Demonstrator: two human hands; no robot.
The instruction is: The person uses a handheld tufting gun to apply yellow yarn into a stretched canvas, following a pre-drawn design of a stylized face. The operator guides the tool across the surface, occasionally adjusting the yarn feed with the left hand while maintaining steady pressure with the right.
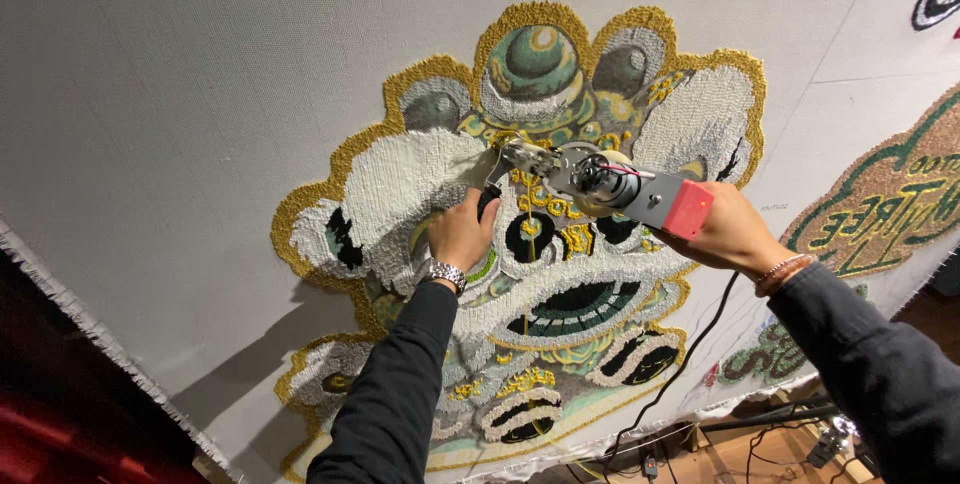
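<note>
Two hands work a tufting gun (600, 184) against a stretched white cloth (180, 114), its needle end pressed into the yellow yarn near the middle of a half-finished lion-head design (540, 244). The left hand (462, 234) curls shut around the gun's black front handle (487, 200), fingers folded tight, a metal watch (446, 274) on the wrist just below it. The right hand (728, 232) closes round the rear of the gun, right behind the red block (688, 209) at its back end, with thin bracelets (782, 271) at the wrist. Both arms wear dark sleeves. The gun lies between the two hands, tilted, its grey body and exposed gears just right of the left knuckles. A black cord (690, 354) hangs down from beneath the right hand toward the floor. Above both hands sit the design's green dome and gold trim; below the left forearm run dark bands edged in white. Beyond the right wrist, a second green and brown piece (880, 204) fills the cloth's far edge.
</note>
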